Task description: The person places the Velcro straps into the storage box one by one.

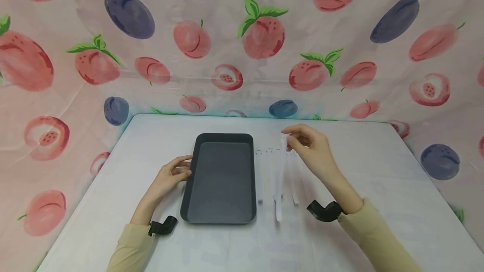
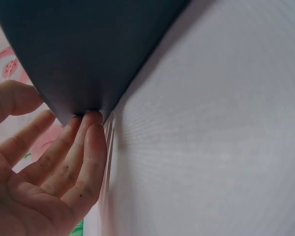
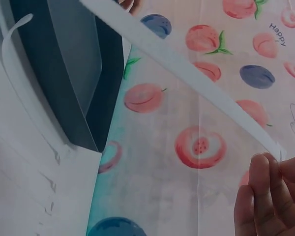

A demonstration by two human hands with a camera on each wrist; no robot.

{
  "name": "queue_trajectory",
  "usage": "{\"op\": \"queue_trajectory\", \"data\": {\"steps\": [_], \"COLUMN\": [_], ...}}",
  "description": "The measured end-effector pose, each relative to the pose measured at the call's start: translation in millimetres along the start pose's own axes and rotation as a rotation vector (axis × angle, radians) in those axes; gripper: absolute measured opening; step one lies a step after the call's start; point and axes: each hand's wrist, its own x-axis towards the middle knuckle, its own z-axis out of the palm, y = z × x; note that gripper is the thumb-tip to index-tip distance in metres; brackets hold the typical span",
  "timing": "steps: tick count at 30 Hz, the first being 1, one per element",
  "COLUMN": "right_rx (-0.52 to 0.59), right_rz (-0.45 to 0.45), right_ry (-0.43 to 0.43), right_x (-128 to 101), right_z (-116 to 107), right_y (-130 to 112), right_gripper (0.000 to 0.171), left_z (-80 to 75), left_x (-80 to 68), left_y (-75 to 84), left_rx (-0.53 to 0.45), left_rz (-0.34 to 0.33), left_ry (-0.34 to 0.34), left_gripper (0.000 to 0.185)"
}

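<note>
A dark rectangular tray lies on the white table. My left hand rests at the tray's left rim, and its straight fingertips touch the dark tray from the side. My right hand hovers to the right of the tray and pinches the far end of a long white plastic strip, whose near end points toward me. In the right wrist view the strip runs diagonally from the pinching fingers toward the tray.
More white plastic pieces lie side by side on the table beneath the held strip, just right of the tray. A fruit-print cloth walls in the table at the back and both sides.
</note>
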Motion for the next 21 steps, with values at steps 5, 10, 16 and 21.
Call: {"op": "queue_trajectory", "data": {"steps": [5, 10, 16, 21], "right_rx": [0.021, 0.048, 0.09, 0.106], "right_rz": [0.01, 0.006, 0.01, 0.007], "right_ry": [-0.009, -0.009, -0.021, -0.02], "right_x": [4, 8, 14, 17], "right_z": [7, 13, 20, 25], "right_y": [-4, -7, -12, -17], "right_gripper": [0.018, 0.018, 0.018, 0.018], "left_z": [0.5, 1.3, 0.2, -0.9], "left_x": [1.5, 2.8, 2.9, 2.2], "left_y": [-1.4, -2.8, -3.5, -3.6], "left_rx": [-0.001, -0.006, 0.003, -0.006], "left_rz": [-0.002, -0.005, -0.003, 0.007], "left_ry": [-0.002, -0.002, -0.002, -0.008], "left_gripper": [0.051, 0.051, 0.052, 0.052]}}
